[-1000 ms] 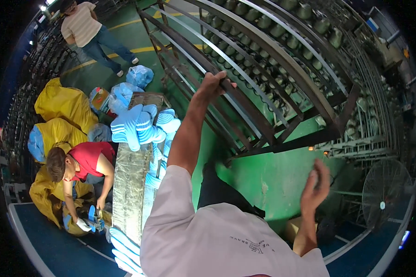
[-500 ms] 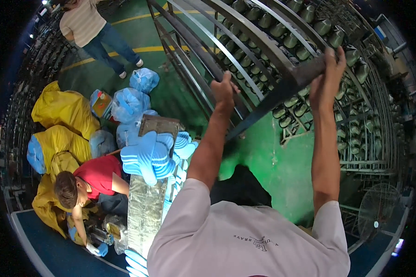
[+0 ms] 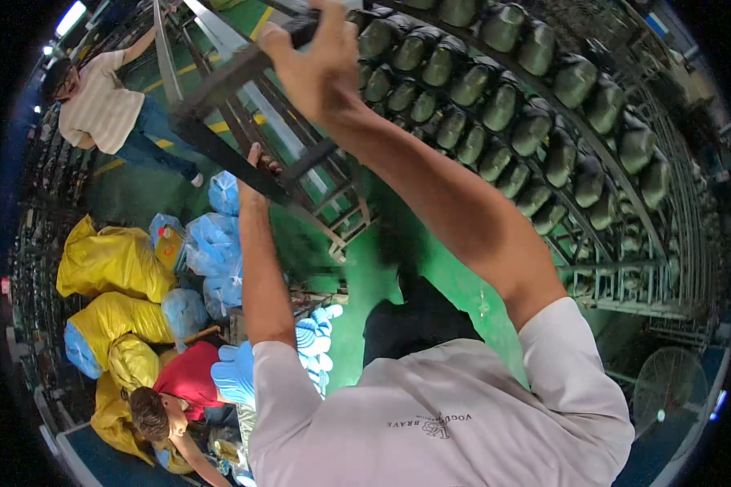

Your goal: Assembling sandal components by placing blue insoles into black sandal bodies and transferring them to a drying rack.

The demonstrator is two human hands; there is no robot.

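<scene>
A dark metal rack (image 3: 219,81) with pale lengthwise bars stands tilted in the upper left, in front of me. My right hand (image 3: 321,69) is closed over its top end bar, arm stretched across my front. Lower down, my left hand (image 3: 260,169) grips a side post of the same rack, thumb up and fingers partly hidden behind the metal. The rack's feet come near the green floor (image 3: 365,341); whether they touch it I cannot tell.
Racks of dark shoe-like shapes (image 3: 573,81) fill the right side. At left lie yellow sacks (image 3: 114,260) and blue bags (image 3: 211,243), with light-blue insole-like stacks (image 3: 313,337) nearby. One person (image 3: 105,105) stands at the rack's far end; another (image 3: 188,377) bends low at left. A fan (image 3: 670,390) stands right.
The rack has swung to the left, both my hands moving with it and still holding on. The standing person now reaches an arm toward the rack. My view has turned.
</scene>
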